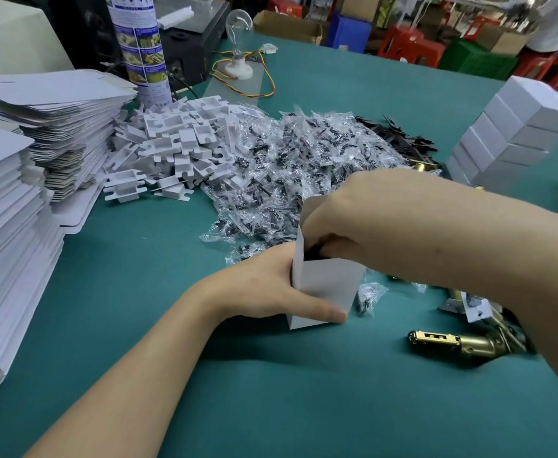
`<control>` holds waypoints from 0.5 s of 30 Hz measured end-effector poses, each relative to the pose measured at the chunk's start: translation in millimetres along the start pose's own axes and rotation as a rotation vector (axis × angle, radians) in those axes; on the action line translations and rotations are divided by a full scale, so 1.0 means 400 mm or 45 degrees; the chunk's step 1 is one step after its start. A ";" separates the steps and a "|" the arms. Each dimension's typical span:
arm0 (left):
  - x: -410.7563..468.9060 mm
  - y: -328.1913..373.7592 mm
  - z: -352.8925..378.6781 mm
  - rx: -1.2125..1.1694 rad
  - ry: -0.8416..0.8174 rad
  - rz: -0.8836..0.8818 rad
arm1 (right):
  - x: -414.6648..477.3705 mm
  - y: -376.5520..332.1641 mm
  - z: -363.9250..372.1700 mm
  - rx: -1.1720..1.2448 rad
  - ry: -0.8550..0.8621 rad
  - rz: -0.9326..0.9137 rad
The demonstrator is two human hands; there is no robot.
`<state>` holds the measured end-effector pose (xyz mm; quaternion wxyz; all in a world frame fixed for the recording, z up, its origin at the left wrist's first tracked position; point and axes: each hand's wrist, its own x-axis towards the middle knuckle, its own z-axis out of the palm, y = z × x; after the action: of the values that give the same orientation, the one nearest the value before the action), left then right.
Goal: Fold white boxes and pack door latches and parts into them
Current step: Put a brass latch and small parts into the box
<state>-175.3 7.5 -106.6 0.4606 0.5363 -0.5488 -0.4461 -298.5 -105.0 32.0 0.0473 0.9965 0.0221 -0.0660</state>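
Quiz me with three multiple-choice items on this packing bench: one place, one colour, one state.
1. Where is the brass latch?
A) on the mat, right of the box
B) inside the box
C) on the cardboard stack

2. The mat's colour?
A) red
B) teal
C) white

3. The box in the left hand is:
A) flat
B) taped shut
C) open on top

A: it lies on the mat.
B: teal shows all round.
C: the right hand puts a dark part in.

Bright, even light, soft shadows on the green table [178, 246]; edges bow, far background blurs.
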 end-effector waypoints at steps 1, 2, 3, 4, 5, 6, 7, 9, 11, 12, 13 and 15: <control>0.000 -0.001 0.000 0.004 0.006 -0.011 | 0.010 -0.008 0.009 -0.009 -0.108 0.032; 0.000 -0.003 -0.001 0.002 0.008 -0.027 | 0.019 -0.014 0.007 -0.010 -0.149 0.070; -0.001 -0.004 -0.001 0.002 0.010 -0.043 | 0.024 -0.007 0.013 0.033 -0.103 0.094; -0.001 -0.004 -0.001 0.002 0.011 -0.054 | 0.023 -0.003 0.018 0.117 -0.078 0.097; -0.002 -0.002 -0.002 -0.001 0.008 -0.059 | 0.020 -0.005 0.021 0.111 -0.064 0.090; -0.003 0.000 -0.003 -0.014 0.000 -0.057 | 0.019 -0.008 0.023 0.102 -0.031 0.091; -0.003 0.001 -0.004 -0.031 -0.011 -0.053 | 0.014 -0.007 0.026 0.143 0.031 0.110; -0.001 -0.003 -0.005 -0.058 -0.031 -0.058 | -0.007 0.002 0.028 0.287 0.253 0.143; 0.001 -0.006 -0.005 -0.081 -0.048 -0.078 | -0.043 0.024 0.038 0.389 0.582 0.175; 0.001 -0.008 -0.006 -0.091 -0.047 -0.087 | -0.065 0.033 0.043 0.427 0.722 0.223; 0.000 -0.009 -0.007 -0.103 -0.042 -0.090 | -0.088 0.046 0.054 0.469 0.826 0.294; -0.003 -0.010 -0.012 -0.120 -0.040 -0.092 | -0.131 0.075 0.080 0.530 0.850 0.507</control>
<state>-169.9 8.7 -110.0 0.4606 0.5263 -0.5146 -0.4961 -353.1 -139.9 10.1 -0.1523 0.9362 -0.1702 0.2671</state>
